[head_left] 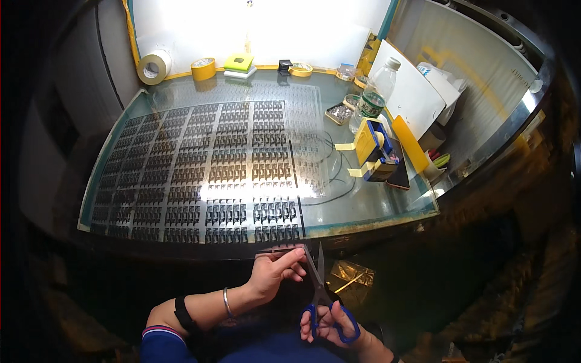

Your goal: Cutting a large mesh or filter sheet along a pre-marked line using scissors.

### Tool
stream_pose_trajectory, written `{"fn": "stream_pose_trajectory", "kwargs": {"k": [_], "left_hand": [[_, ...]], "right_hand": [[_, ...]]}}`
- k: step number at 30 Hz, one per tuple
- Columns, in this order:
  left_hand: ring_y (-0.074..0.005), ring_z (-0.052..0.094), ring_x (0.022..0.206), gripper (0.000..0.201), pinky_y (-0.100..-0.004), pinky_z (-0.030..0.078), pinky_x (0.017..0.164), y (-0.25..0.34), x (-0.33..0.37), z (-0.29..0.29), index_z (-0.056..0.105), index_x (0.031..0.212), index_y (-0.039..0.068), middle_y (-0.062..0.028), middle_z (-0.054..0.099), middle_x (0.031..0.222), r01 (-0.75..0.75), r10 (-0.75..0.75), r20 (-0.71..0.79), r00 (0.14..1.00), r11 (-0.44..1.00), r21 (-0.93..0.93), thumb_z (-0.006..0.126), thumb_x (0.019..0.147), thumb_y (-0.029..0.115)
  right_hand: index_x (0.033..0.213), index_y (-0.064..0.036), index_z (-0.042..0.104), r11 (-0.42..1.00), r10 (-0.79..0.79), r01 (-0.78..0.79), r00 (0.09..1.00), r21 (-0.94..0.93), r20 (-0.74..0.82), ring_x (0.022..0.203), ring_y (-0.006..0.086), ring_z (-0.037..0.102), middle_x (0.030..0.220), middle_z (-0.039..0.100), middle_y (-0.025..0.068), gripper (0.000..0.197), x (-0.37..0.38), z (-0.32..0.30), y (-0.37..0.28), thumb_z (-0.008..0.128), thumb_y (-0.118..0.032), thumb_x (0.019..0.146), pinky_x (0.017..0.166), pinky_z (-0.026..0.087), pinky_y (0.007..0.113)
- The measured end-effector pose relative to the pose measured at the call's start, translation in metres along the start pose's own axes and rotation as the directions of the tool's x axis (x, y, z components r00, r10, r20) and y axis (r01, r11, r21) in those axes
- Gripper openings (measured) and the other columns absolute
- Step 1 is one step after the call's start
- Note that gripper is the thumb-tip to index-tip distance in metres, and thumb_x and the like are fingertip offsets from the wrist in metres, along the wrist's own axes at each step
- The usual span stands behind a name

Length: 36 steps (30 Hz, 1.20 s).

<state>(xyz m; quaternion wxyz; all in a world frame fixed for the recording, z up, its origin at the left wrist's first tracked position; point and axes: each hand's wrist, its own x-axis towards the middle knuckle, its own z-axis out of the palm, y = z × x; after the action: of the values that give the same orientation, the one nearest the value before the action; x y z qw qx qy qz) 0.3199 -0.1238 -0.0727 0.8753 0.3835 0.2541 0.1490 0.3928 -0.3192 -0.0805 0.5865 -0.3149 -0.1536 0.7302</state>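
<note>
My left hand (273, 276) is closed in a pinch on a thin clear film piece (270, 251) with dark lines, just off the table's front edge. Blue-handled scissors (320, 295) are in my right hand (327, 327), its fingers through the loops. The blades point away from me and stand apart, one of them right beside the left fingertips and the film's end. On the table lies a large clear film sheet (209, 109) printed with rows of small dark patterns. Whether the blades touch the film, I cannot tell.
On the glass table (375, 209), a blue-and-yellow tape dispenser (374, 148) stands right, near a clear bottle (373, 100) and a tray of small parts (338, 113). Tape rolls (203, 69) and a green hole punch (239, 62) line the back. A clear bag (352, 277) lies below the front edge.
</note>
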Motion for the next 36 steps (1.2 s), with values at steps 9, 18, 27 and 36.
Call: {"fn": "stream_pose_trajectory", "kwargs": {"k": [9,18,27,36], "left_hand": [[-0.01,0.057,0.063,0.022,-0.0205,0.048,0.052,-0.009,0.003,-0.005,0.06,0.098,0.0,-0.0059,0.061,0.084,-0.101,0.101,0.008,0.995,0.989,0.11,0.059,0.085,0.017],[-0.008,0.055,0.062,0.022,-0.0192,0.047,0.052,-0.022,-0.004,0.003,0.061,0.101,0.0,-0.0047,0.061,0.081,-0.14,0.141,0.006,0.99,0.982,0.126,0.057,0.086,0.016],[-0.0081,0.055,0.059,0.018,-0.0207,0.046,0.049,-0.026,-0.008,0.004,0.061,0.095,0.001,-0.0032,0.059,0.076,-0.15,0.153,-0.006,0.988,0.975,0.166,0.056,0.086,0.017],[-0.0072,0.054,0.058,0.019,-0.02,0.045,0.049,-0.028,-0.024,0.001,0.061,0.096,0.002,-0.0045,0.061,0.076,-0.086,0.094,-0.037,0.995,0.982,0.171,0.057,0.086,0.017]], "right_hand": [[0.099,0.0021,0.05,0.979,0.001,-0.003,1.0,0.203,0.007,0.08,0.0171,0.053,0.081,0.052,0.0063,0.07,0.009,0.008,-0.007,0.026,-0.062,0.085,0.067,0.042,0.027],[0.086,0.0031,0.051,0.964,-0.089,-0.033,0.893,-0.263,-0.44,0.057,0.0133,0.054,0.066,0.052,0.0084,0.05,0.012,0.038,-0.003,0.039,-0.045,0.09,0.051,0.045,0.022],[0.078,0.0002,0.052,0.907,-0.094,-0.159,0.826,-0.39,-0.556,0.05,0.0104,0.054,0.06,0.052,0.0051,0.031,0.014,0.041,-0.005,0.049,-0.029,0.09,0.044,0.044,0.021],[0.078,-0.0009,0.054,0.897,-0.158,-0.117,0.817,-0.427,-0.554,0.05,0.0084,0.053,0.06,0.053,0.0031,0.025,0.018,0.036,-0.005,0.053,-0.024,0.088,0.043,0.044,0.02]]}}
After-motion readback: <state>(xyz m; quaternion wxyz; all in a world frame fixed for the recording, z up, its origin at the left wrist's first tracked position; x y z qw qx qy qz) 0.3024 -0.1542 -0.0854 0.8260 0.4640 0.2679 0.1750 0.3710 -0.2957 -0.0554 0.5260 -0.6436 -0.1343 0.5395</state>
